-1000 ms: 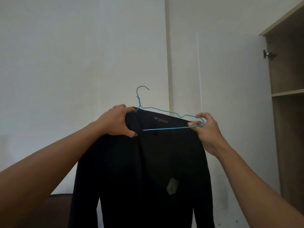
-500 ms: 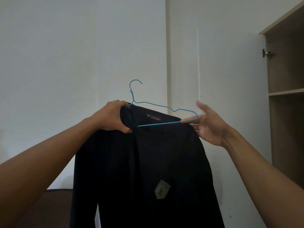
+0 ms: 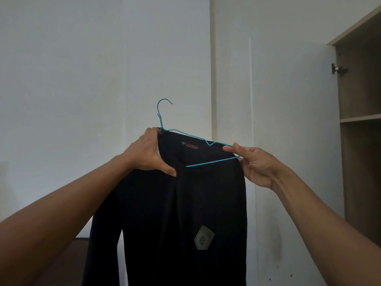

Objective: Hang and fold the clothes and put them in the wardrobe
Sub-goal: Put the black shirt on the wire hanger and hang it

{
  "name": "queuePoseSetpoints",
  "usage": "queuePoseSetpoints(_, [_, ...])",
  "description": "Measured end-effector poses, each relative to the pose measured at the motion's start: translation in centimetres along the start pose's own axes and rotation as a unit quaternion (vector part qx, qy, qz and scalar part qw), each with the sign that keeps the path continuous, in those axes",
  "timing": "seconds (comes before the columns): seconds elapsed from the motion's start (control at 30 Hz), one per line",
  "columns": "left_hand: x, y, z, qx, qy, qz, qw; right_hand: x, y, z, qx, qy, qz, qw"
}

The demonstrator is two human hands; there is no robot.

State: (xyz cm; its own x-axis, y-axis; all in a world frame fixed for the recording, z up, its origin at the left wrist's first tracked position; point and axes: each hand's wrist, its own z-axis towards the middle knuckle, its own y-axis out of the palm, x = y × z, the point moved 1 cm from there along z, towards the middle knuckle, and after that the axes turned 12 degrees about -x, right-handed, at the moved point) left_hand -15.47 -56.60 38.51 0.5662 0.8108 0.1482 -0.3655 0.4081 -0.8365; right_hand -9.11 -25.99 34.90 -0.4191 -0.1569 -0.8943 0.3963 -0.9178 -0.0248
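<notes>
Arms up, and the sweater (image 3: pixel 165 213) is held high against the wall (image 3: pixel 82 79), hanging down between them. The left hand (image 3: pixel 147 153) grips its shoulder, fingers curled round the cloth just under the hook of the blue hanger (image 3: pixel 208 163). The right hand (image 3: pixel 257 164) pinches the hanger's far corner, thumb on top. Its lower bar shows across the neck opening. The wardrobe (image 3: pixel 360 141) stands open to the right, well apart

The sweater's (image 3: pixel 165 213) hem and one sleeve run off the bottom edge. Inside the sweater, under the left hand (image 3: pixel 148 153), the hanger's (image 3: pixel 208 162) left half is hidden. The print on the neck label (image 3: pixel 190 145) and on the grey patch (image 3: pixel 204 238) on the sweater's front is too small to read. Right of the sweater, the wardrobe (image 3: pixel 362 100) is cut off by the frame edge.
</notes>
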Motion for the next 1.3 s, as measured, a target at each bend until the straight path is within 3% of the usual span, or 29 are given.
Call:
queuePoseSetpoints(0.17, [0.7,0.3,0.2,0.003,-0.033,-0.038,0.999,0.2,-0.5,0.0,0.041,0.006,-0.009,0.999])
queuePoseSetpoints(0.37, [3.2,1.4,-0.5,0.048,-0.135,0.089,0.986,0.3,0.0,0.5,0.061,-0.010,-0.003,0.998])
queuePoseSetpoints(0.57, [2.9,1.7,0.1,0.114,-0.125,0.117,0.979,0.5,0.3,0.4,0.033,-0.012,-0.003,0.999])
queuePoseSetpoints(0.73, [2.1,1.5,0.1,0.092,-0.123,0.165,0.974,0.0,-0.4,0.1,0.061,0.041,-0.216,0.974])
queuePoseSetpoints(0.87, [1.5,1.7,-0.2,0.064,-0.121,0.185,0.973,0.0,-1.5,-0.3,0.081,0.059,-0.445,0.890])
queuePoseSetpoints(0.93, [1.2,1.6,-0.2,0.055,-0.117,0.177,0.976,0.1,-2.2,-0.4,0.067,0.067,-0.491,0.866])
queuePoseSetpoints(1.13, [0.8,1.7,0.1,0.036,-0.115,0.171,0.978,-0.4,-2.7,-1.4,0.076,0.008,-0.397,0.914])
queuePoseSetpoints(1.3, [0.9,1.2,0.7,0.051,-0.111,0.196,0.973,0.0,-2.8,-1.4,0.119,-0.028,-0.419,0.900])
